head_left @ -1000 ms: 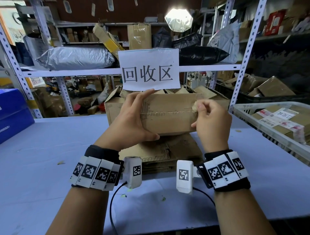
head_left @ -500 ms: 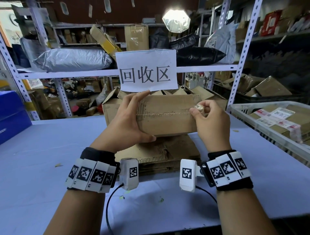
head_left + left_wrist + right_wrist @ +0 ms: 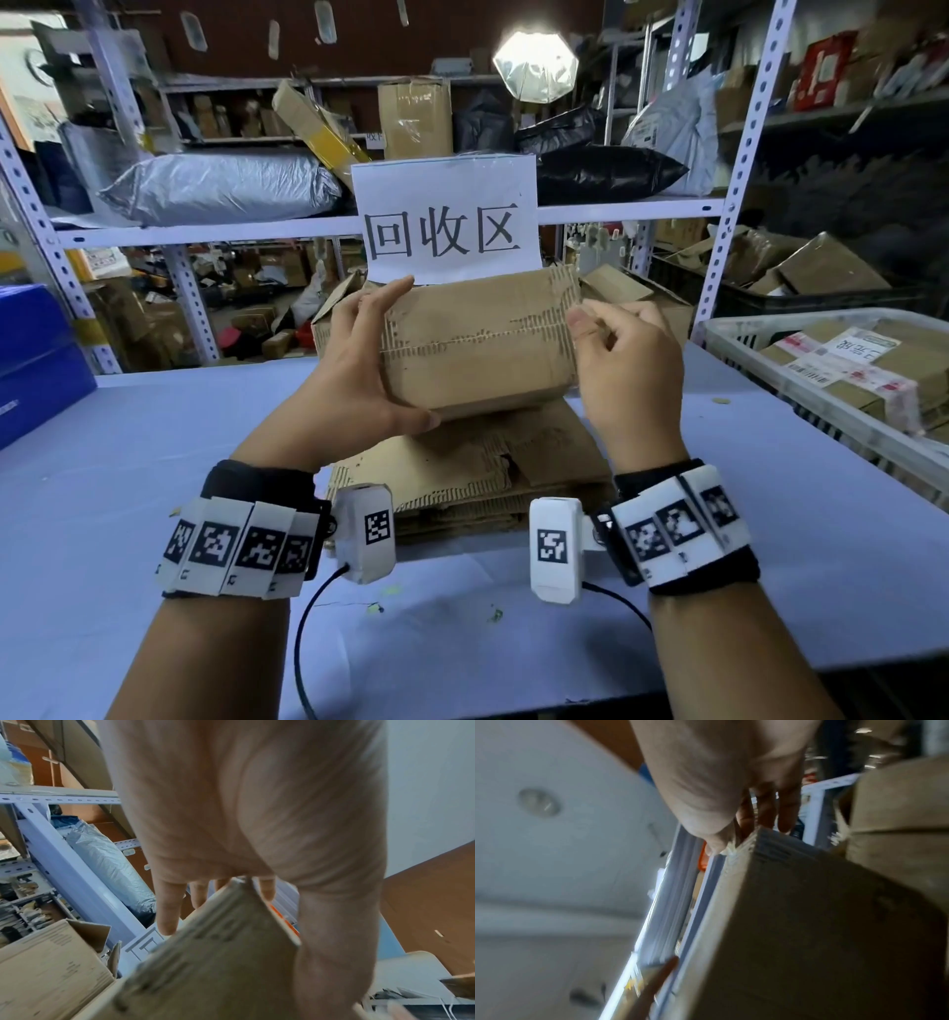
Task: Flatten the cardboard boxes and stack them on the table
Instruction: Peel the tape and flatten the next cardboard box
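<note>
Holding at left: your left hand gripped the left end of the cardboard box, fingers over its top edge and thumb curled under its lower edge.
Left wrist view: your fingers reached past the box's upper edge, and the picture was blurred near the bottom.
Box position: you held the box up off the table, its torn, ribbed face toward you, a ragged seam running across its middle.
Below the box: a stack of flattened cardboard lay on the table, directly under the box and between your wrists.
Behind the box: a white paper sign with three large characters hung from the shelf rail, and the box's top edge just overlapped its lower edge.
Right side: your right hand was at the box's right end with its fingers curled; you pinched the torn edge there between thumb and fingertips.
Right wrist view: your thumb met the box's corner; that picture was too blurred for you to read more.
Far right: a white basket held taped, labelled boxes, well apart from your hands.
</note>
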The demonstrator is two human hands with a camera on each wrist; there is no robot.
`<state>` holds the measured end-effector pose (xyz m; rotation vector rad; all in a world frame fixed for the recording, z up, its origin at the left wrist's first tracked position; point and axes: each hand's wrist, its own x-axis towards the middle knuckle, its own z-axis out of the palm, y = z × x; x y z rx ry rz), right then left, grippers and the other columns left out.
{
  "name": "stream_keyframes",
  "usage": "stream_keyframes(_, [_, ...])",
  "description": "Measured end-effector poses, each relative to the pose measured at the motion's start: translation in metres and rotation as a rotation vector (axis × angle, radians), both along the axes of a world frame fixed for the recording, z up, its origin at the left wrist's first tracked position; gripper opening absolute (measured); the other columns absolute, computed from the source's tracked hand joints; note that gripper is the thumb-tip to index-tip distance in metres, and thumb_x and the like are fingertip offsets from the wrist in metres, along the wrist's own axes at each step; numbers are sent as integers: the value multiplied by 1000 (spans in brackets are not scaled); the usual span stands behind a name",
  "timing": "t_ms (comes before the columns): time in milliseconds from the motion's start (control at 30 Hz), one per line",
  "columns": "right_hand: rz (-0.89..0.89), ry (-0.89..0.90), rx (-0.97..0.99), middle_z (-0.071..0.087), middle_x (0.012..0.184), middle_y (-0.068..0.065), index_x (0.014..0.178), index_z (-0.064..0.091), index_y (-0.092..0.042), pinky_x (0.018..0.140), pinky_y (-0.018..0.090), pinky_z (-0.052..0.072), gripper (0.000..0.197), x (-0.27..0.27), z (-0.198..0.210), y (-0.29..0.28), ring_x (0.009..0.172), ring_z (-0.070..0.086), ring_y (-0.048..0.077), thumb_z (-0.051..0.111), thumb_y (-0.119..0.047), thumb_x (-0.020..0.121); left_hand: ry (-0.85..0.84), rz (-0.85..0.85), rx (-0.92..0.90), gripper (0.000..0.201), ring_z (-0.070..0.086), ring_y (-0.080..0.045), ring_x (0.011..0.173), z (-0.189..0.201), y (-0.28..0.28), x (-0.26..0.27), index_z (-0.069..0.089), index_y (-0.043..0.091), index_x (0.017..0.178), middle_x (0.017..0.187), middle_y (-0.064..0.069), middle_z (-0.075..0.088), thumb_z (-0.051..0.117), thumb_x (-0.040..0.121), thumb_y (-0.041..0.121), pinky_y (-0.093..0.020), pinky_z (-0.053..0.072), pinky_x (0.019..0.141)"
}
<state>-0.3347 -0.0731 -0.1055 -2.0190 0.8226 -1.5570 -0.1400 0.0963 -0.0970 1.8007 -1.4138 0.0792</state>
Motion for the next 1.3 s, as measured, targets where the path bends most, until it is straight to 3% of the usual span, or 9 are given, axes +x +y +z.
stream_keyframes(167, [-63, 16, -171, 67, 114, 4, 126, 69, -16, 76, 25, 42, 41, 7, 10, 30, 98, 61, 19, 60, -44, 97, -125, 226, 77, 127, -7, -23, 153, 0, -2, -6, 12, 44, 157, 162, -1, -2, 95, 61, 33, -54, 12, 124])
stream_keyframes(267, [-11, 33, -250, 71, 113, 1, 128, 68, -20, 76, 25, 47, 41, 12, 14, 47, 95, 65, 18, 68, -41, 93, -262, 284, 35, 125, -17, -35, 153, 0, -5, -12, 15, 39, 159, 166, -9, -10, 93, 61, 45, -61, 2, 121])
stream_keyframes(500, [73, -31, -323, 71, 111, -3, 131, 66, -24, 78, 38, 58, 43, 26, 9, 72, 93, 68, 19, 73, -33, 89, -343, 194, -11, 123, 11, -33, 154, 4, -16, -30, 10, 36, 160, 164, -7, 16, 83, 62, 54, -58, 17, 122])
stream_keyframes(600, [111, -46, -319, 67, 104, -10, 135, 56, -35, 71, 30, 56, 54, 26, 7, 72, 86, 66, 12, 76, -30, 86, -323, 172, -39, 122, 16, -33, 152, 2, -15, -29, 15, 33, 160, 162, -8, 21, 83, 61, 53, -55, 19, 123])
stream_keyframes(667, [161, -101, -254, 62, 100, -15, 130, 49, -39, 69, 25, 53, 56, 25, 6, 70, 83, 64, 8, 79, -28, 84, -307, 169, -42, 121, 16, -31, 151, 2, -14, -30, 16, 35, 159, 161, -6, 22, 78, 58, 57, -50, 18, 123])
stream_keyframes(833, [235, -150, -104, 55, 105, -9, 94, 63, -28, 73, 14, 47, 15, 24, 4, 54, 82, 56, 1, 76, -31, 87, -306, 180, -37, 124, 20, -31, 149, 2, -15, -29, 19, 35, 160, 160, -5, 24, 88, 58, 49, -51, 21, 122])
stream_keyframes(933, [315, -211, -13, 64, 87, -14, 88, 70, -27, 69, 13, 45, 4, 23, 3, 46, 73, 60, 1, 72, -29, 91, -323, 185, -49, 123, 22, -32, 148, 1, -16, -30, 20, 37, 159, 159, -3, 26, 82, 54, 55, -50, 22, 121])
stream_keyframes(1133, [486, -245, 289, 68, 65, -9, 87, 71, -31, 55, 28, 52, 20, 21, -2, 35, 54, 59, 8, 57, -29, 102, -347, 175, -51, 121, 25, -30, 147, -1, -20, -31, 18, 42, 156, 158, 0, 27, 72, 49, 62, -54, 25, 120])
stream_keyframes(1300, [697, -369, 621, 70, 68, -3, 92, 68, -16, 43, 20, 44, 28, 20, -1, 31, 47, 57, 8, 46, -25, 107, -319, 183, -64, 117, 24, -29, 147, -1, -20, -31, 22, 40, 156, 158, 0, 29, 63, 50, 67, -51, 22, 120])
